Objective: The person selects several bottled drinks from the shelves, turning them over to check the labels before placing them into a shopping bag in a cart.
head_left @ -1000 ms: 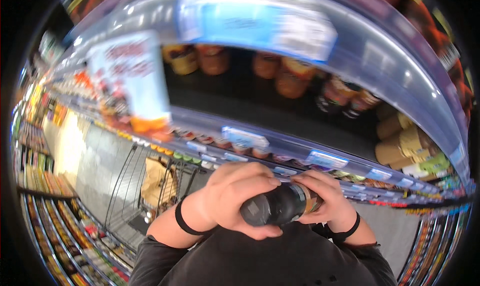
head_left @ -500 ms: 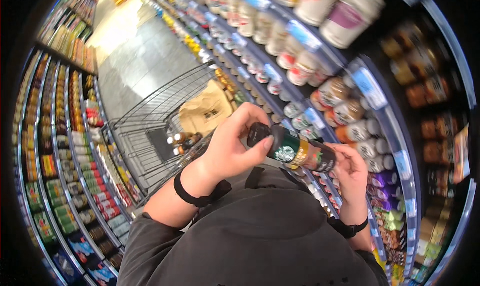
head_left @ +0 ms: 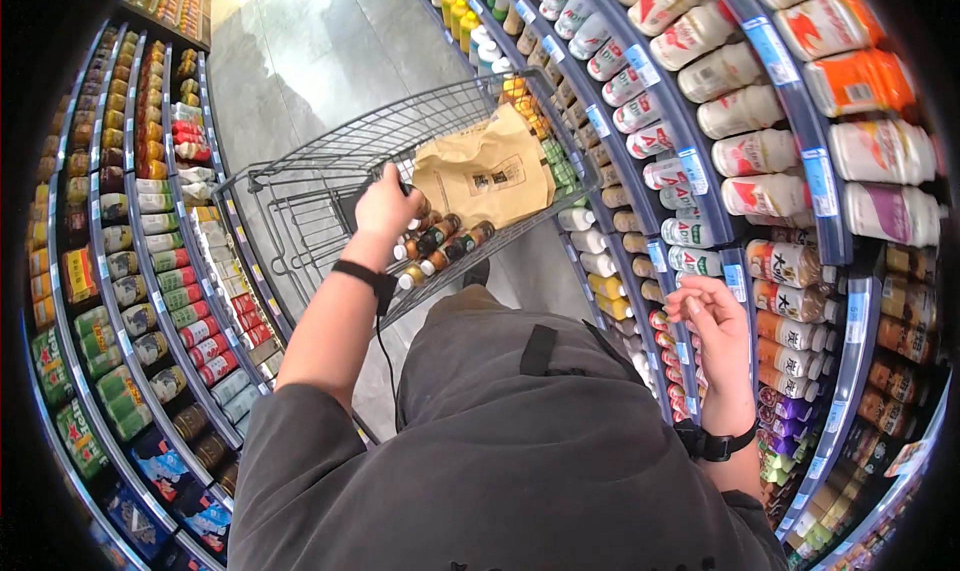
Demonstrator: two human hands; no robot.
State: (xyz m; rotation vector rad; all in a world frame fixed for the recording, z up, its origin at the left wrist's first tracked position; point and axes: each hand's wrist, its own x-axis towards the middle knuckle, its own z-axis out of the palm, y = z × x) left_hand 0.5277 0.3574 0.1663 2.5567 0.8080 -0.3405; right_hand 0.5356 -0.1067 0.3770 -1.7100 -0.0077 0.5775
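Observation:
Over the shopping cart (head_left: 300,167) my left hand (head_left: 388,206) is closed around a dark bottle (head_left: 406,185); only a small black part of it shows past the fingers. Just below that hand, several dark-labelled bottles (head_left: 458,245) with white and gold caps lie on their sides in the cart. A brown paper bag (head_left: 455,181) rests beside them. Away to the right, my right hand (head_left: 712,323) hangs in front of the drink shelves, open, its fingers loosely bent and nothing in them.
Shelves of white and orange bottles (head_left: 755,154) curve along the right side, with blue-edged price rails (head_left: 825,186). Shelves of cans (head_left: 190,316) line the left. A grey tiled floor (head_left: 330,61) runs ahead between them, and a dark shoe (head_left: 478,273) shows near the cart.
My left hand has carried the dark bottle leftward into the cart. The right hand has let go of the bottle and stays on the right. The view has turned, bringing the cart closer to the middle.

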